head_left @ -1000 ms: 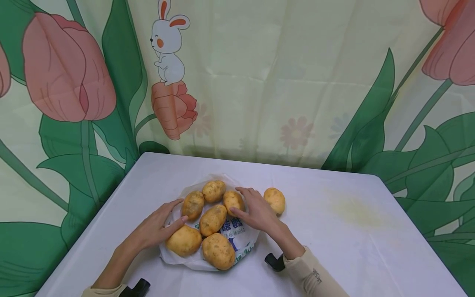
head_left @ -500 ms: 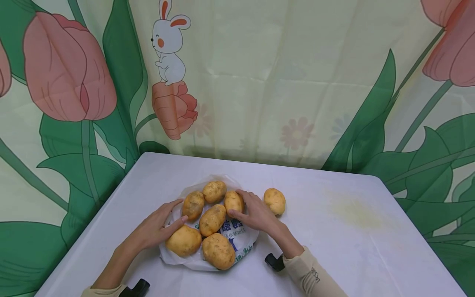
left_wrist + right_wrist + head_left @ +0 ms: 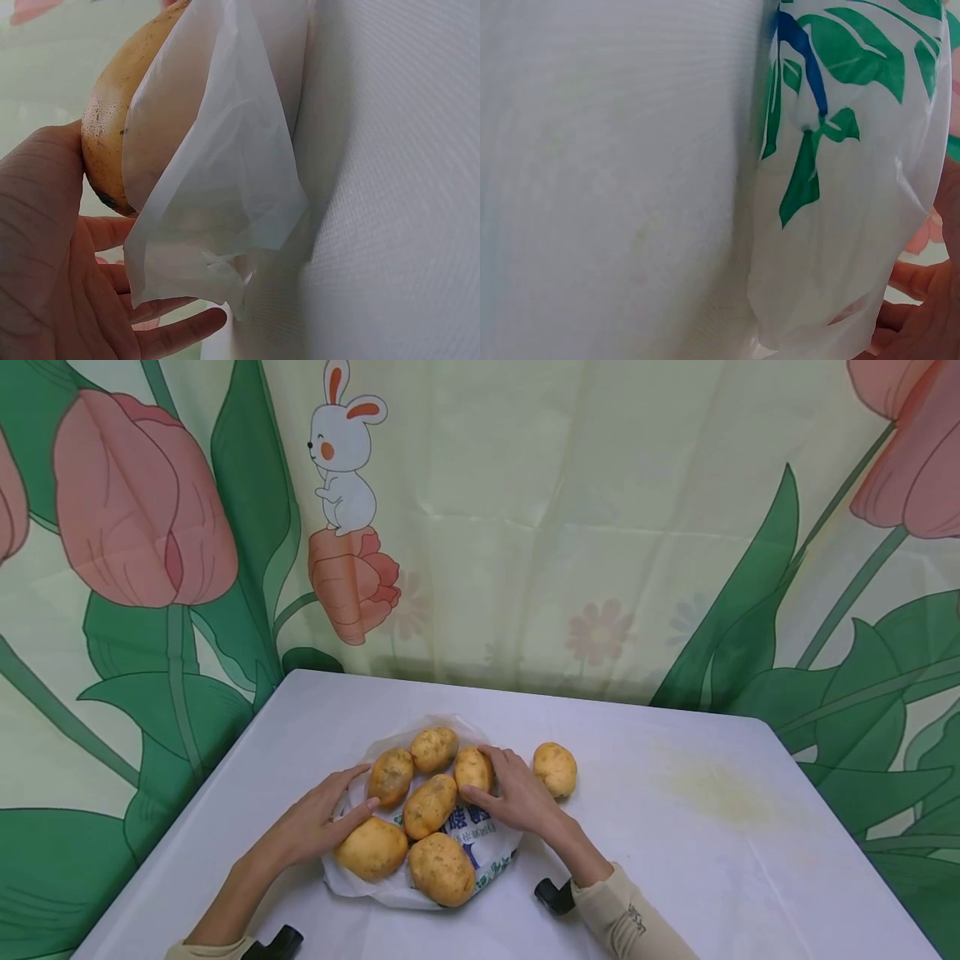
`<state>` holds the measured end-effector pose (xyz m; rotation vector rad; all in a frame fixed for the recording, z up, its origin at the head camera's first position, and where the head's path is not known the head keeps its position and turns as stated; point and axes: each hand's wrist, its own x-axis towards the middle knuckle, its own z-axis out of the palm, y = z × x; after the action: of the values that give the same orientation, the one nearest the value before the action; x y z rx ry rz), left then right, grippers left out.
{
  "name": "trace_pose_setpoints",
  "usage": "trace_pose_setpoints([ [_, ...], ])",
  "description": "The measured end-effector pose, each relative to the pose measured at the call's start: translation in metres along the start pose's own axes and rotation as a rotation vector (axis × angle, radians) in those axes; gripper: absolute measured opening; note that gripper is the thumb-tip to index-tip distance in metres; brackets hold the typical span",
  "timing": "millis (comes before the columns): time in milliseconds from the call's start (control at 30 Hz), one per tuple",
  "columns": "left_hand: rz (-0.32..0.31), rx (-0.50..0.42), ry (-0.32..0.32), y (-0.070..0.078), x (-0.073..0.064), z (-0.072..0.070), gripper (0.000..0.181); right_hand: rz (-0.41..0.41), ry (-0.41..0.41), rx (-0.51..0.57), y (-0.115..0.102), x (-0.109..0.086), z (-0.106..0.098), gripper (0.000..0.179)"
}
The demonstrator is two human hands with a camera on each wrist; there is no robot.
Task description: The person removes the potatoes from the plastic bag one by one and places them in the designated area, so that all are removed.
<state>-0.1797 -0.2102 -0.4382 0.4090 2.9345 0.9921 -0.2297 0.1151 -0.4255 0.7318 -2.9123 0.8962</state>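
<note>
Several potatoes lie on a white plastic bag with blue and green print, in the head view. My right hand holds a small potato at the bag's right side, thumb in front and index finger behind. At the left edge my left hand is spread; its fingertips reach the upper-left potato and its thumb lies over the lower-left potato. The left wrist view has a potato against the palm, partly behind the bag. Printed bag plastic covers part of the right fingers.
One potato sits on the table off the bag, just right of my right hand. A white cloth covers the table. A yellowish stain marks it on the right. Behind the table hangs a printed curtain.
My right hand's index finger and thumb have drawn in around the small potato, which shifts very slightly right. The left hand and the other potatoes stay where they were.
</note>
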Motion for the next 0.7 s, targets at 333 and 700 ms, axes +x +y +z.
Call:
trace_pose_setpoints([
  [333, 0.014, 0.009, 0.008, 0.001, -0.002, 0.0, 0.072, -0.001, 0.043, -0.009, -0.001, -0.006, -0.001, 0.073],
  [700, 0.0, 0.002, 0.003, 0.001, -0.001, -0.001, 0.074, 0.006, 0.107, 0.005, -0.006, -0.017, -0.014, 0.073],
])
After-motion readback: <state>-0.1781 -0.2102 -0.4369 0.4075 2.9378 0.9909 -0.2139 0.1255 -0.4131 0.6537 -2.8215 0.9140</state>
